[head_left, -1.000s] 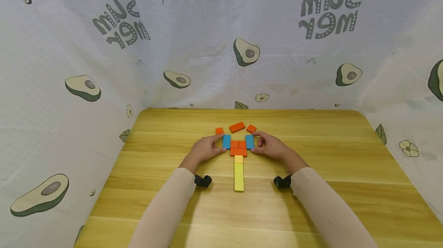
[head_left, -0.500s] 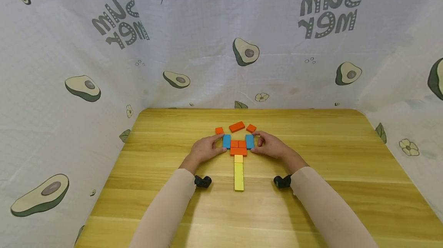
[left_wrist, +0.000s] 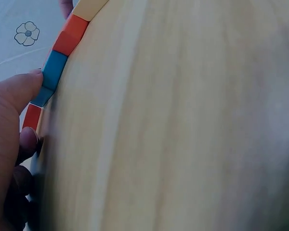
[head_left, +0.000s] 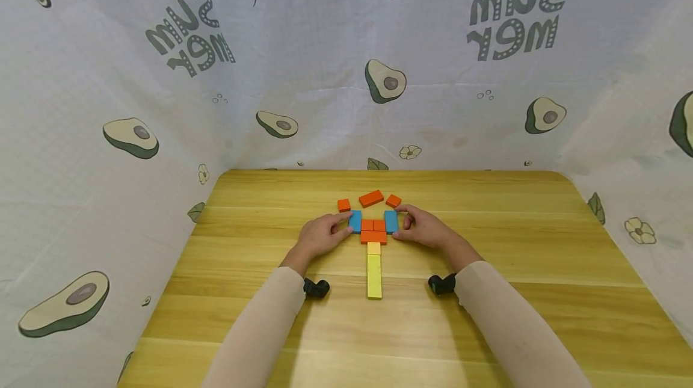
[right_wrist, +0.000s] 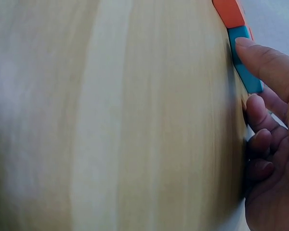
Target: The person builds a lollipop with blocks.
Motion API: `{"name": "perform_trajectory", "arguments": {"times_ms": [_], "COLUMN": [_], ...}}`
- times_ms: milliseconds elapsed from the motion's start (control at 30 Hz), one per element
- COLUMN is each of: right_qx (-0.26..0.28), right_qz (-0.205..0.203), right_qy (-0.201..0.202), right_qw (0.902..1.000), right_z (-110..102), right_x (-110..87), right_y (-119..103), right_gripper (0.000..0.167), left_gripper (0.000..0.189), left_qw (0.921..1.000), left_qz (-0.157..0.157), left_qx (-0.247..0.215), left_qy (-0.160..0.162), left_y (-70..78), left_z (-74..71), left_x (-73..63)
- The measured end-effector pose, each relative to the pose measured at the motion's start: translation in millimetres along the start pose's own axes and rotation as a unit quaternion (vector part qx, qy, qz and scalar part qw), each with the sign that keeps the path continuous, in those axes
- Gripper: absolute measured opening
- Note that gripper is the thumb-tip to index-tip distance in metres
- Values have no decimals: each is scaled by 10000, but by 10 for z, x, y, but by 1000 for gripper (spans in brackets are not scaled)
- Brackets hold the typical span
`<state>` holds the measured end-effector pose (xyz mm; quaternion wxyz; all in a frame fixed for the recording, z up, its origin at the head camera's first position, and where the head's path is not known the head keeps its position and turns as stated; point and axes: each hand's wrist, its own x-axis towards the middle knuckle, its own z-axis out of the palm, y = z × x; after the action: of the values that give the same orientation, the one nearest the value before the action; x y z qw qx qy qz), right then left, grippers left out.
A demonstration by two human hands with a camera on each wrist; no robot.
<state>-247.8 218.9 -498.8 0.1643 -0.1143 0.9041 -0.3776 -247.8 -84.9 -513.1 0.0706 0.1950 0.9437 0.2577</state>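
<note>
Table (head_left: pixel 487 207), far edge at mid-height, open room to either side — left hand (head_left: pixel 319 234) pinches left blue block (head_left: pixel 355 221), right hand (head_left: pixel 428 230) the right blue block (head_left: pixel 391 222), long axes pointing up-frame.

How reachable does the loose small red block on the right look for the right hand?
Probably yes: the small red block lies just beyond the index fingertip of the right hand, with nothing visible between them, though the hand likely must first leave the blue block at its thumb and finger.
</note>
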Motion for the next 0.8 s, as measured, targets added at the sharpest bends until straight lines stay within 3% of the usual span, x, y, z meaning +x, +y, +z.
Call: {"name": "perform_trajectory", "arguments": {"times_ms": [800], "right_qx": [-65], "right_qz": [122], "right_qy": [53], "right_qw": [9999], "right_z": [30], "right_x": [-24], "right_y": [-8], "right_gripper": [66], "left_gripper": [49], "left_qw": [9986], "left_qz": [169], "left_qx": [345], "left_qy": [352], "left_y": [14], "left_z": [44], "left_x": [-58]}}
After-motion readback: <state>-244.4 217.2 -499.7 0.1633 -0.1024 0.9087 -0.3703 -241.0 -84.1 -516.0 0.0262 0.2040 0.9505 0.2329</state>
